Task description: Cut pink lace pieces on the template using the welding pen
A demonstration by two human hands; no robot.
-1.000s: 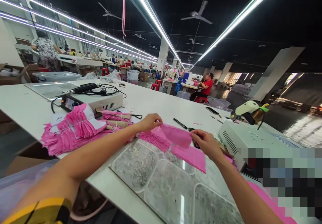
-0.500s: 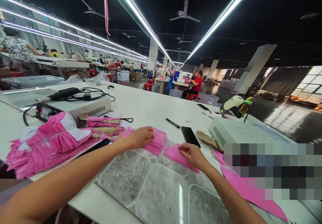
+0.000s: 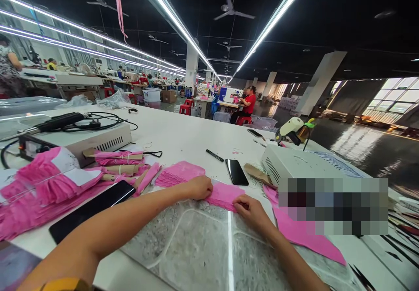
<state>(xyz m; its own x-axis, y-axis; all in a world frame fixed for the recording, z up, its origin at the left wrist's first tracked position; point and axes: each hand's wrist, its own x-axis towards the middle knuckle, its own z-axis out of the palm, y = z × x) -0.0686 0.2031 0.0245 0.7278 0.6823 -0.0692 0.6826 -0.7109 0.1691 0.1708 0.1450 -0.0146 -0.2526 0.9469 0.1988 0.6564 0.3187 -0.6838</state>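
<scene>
Pink stack (image 3: 180, 172) lies leftmost. Left hand (image 3: 199, 188), fingers curled, meets the left end of pink cloth (image 3: 225, 193); right hand (image 3: 248, 209), fingers bent, its right corner. Grips cannot be confirmed. Edges should stay squared, unstretched.

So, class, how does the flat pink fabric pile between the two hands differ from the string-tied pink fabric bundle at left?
The flat pink fabric pile shows no tie; the string-tied pink fabric bundle is bound. The pile is smooth on top, the bundle ruffled and bulkier. Both are pink.
</scene>
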